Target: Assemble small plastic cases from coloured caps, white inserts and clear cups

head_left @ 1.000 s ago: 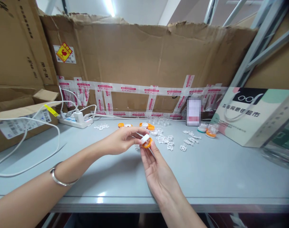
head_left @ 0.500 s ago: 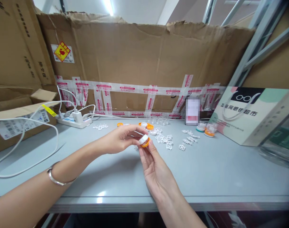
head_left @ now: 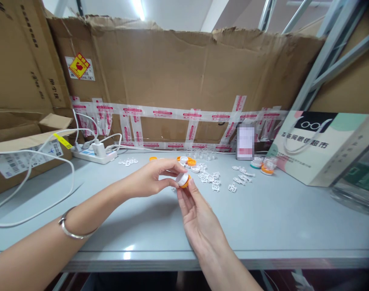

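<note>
Above the middle of the grey table, my left hand (head_left: pixel 163 176) pinches a round white cap (head_left: pixel 181 179) between thumb and fingers. My right hand (head_left: pixel 202 218) comes up from below, its thumb and fingertips closed on an orange round cap (head_left: pixel 186 184). The two caps are pressed face to face, slightly tilted; whether they are locked together I cannot tell. Just behind lie small white openwork plastic pieces (head_left: pixel 207 177) and loose orange caps (head_left: pixel 191 162) with a white cap (head_left: pixel 195 169) among them.
Clear plastic cups (head_left: pixel 202 154) stand at the back. Finished-looking clear pieces with an orange base (head_left: pixel 267 170) sit near a paper bag (head_left: pixel 317 149). A phone (head_left: pixel 245 141) leans against the cardboard. Left are a power strip (head_left: pixel 95 155), cables and an open box (head_left: pixel 23 161).
The white cap has turned so that more of its flat top faces me, and less of the orange cap shows. Both hands have shifted only slightly.
</note>
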`<state>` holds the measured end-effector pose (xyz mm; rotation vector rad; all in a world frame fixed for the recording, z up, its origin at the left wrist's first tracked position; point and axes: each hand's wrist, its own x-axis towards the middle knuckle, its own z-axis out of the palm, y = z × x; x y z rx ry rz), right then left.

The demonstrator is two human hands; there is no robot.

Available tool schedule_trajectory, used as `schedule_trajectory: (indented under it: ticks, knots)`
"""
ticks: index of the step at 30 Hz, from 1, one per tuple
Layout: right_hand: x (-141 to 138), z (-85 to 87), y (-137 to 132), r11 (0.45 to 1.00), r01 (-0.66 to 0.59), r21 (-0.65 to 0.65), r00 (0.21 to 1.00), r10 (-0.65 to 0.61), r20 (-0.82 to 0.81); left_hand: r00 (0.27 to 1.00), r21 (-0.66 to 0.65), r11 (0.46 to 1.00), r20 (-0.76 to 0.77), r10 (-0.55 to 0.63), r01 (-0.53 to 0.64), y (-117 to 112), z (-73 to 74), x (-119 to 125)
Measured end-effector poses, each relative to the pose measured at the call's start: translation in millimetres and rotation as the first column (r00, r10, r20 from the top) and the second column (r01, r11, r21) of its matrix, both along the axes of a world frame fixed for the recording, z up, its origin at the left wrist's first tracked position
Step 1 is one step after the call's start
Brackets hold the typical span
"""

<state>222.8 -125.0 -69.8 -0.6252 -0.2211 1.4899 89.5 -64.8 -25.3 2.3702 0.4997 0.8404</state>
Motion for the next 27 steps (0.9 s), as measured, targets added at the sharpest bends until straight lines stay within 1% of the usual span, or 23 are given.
schedule_trajectory:
  ticks: [2, 5, 9, 12, 15, 18, 20, 27]
  knots:
    - [0.1, -0.4, 0.3, 1.000, -0.001, 0.009, 1.000, 0.001, 0.014, 0.999, 0.085, 0.996, -0.038, 0.036, -0.032, -1.0, 0.9, -0.9]
    - [0.4, -1.1, 0.6, 1.000, -0.012, 0.026, 0.999, 0.011, 0.038, 0.989, 0.213, 0.974, -0.103, 0.104, -0.080, -2.7, 2.2, -2.3]
    - [0.9, -2.2, 0.5, 0.999, -0.019, 0.045, 0.998, 0.016, 0.061, 0.981, 0.306, 0.948, -0.140, 0.134, -0.086, -3.7, 1.6, -3.1]
    - [1.1, -3.0, -0.2, 0.998, -0.026, 0.060, 0.997, 0.021, 0.076, 0.979, 0.332, 0.939, -0.144, 0.144, -0.089, -4.0, 0.9, -2.8]
    - [1.0, -3.7, -0.9, 0.996, -0.037, 0.078, 0.996, 0.030, 0.088, 0.975, 0.324, 0.940, -0.155, 0.161, -0.104, -4.6, 1.2, -3.4]
    - [1.0, -4.3, -1.1, 0.995, -0.046, 0.085, 0.995, 0.038, 0.096, 0.962, 0.322, 0.939, -0.195, 0.192, -0.122, -5.5, 2.1, -4.7]
    - [1.0, -4.4, -0.9, 0.995, -0.052, 0.086, 0.994, 0.043, 0.098, 0.953, 0.344, 0.931, -0.220, 0.207, -0.123, -6.4, 2.8, -5.2]
    - [1.7, -4.3, -1.3, 0.994, -0.052, 0.099, 0.993, 0.041, 0.110, 0.964, 0.410, 0.910, -0.208, 0.164, -0.067, -8.8, 2.9, -3.9]
